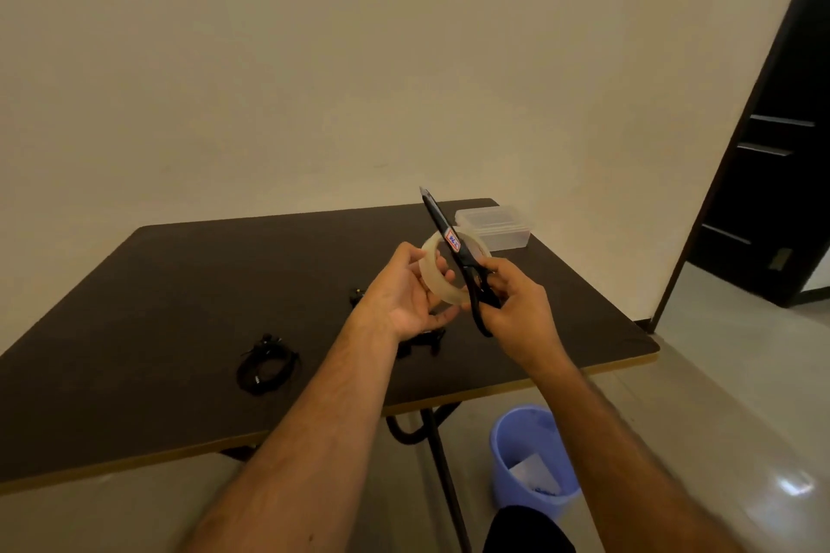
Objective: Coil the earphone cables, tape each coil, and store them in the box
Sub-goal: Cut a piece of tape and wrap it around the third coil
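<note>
A dark brown table [179,305] with a pale edge carries a coiled black earphone cable [266,366] lying left of the left hand, another black earphone bundle [420,341] just beneath that hand, and a clear plastic box [496,227] beyond the right hand.

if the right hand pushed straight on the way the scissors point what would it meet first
Probably the tape roll held in the left hand; the scissors in the right hand already cross it. Beyond lies the clear plastic box, though depth is unclear.

Both forearms reach forward, bare. Left hand [406,287] palm up, fingers curled round clear tape roll [438,272]. Right hand [516,305] grips black-handled scissors [453,245], blades closed, pointing up.
</note>
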A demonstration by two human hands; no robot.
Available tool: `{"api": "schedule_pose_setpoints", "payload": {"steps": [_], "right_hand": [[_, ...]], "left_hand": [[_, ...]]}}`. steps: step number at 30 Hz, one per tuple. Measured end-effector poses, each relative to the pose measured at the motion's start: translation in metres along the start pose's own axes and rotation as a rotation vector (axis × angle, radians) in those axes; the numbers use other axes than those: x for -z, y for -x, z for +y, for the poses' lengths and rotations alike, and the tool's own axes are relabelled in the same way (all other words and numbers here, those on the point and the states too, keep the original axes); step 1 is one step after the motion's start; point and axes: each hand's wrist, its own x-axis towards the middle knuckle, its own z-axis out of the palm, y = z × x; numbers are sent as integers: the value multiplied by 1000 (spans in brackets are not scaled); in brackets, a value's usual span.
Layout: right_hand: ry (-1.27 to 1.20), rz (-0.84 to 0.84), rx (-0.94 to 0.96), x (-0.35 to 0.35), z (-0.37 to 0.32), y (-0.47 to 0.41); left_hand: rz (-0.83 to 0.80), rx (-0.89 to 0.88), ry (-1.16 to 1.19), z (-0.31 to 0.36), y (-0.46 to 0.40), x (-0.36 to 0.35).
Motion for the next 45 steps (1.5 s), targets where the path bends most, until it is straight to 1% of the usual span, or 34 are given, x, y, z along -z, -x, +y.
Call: {"api": "schedule_pose_setpoints", "payload": {"steps": [4, 8, 12, 21, 27, 30, 33, 45], "right_hand": [[59, -34, 49, -9, -16, 6], [75, -85, 21, -15, -23, 9], [86, -105, 18, -20, -26, 10], [49, -116, -15, -27, -31, 13], [56, -112, 25, -32, -36, 15], [81, -112, 37, -32, -39, 15], [83, -126, 43, -31, -41, 15], [125, -139, 19, -29, -34, 17]], "left_hand": [[7, 18, 18, 8, 17, 19], [43, 7, 22, 11, 30, 24], [45, 12, 65, 12, 38, 26], [35, 4, 69, 16, 49, 32], [48, -23, 60, 12, 51, 36], [-4, -34, 89, 13, 54, 39], [-44, -3, 75, 17, 56, 38], [26, 19, 126, 10, 58, 32]]}}
